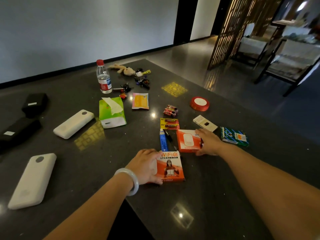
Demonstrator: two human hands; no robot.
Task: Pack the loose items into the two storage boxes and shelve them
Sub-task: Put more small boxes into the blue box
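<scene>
Two flat orange cartons lie near the front of the dark table [72,84]. The left hand [147,166] grips the nearer WIFI box [171,168], printed with a figure. The right hand [207,142], fingers apparently curled round its edge, holds the second orange box [187,141], which shows a white device.

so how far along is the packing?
Nothing looks packed; no storage box is identifiable. In hand: left hand grips a WiFi box, right hand holds a second orange box. Left: power banks, tissues, bottle, batteries and more still lie on the table.
</scene>
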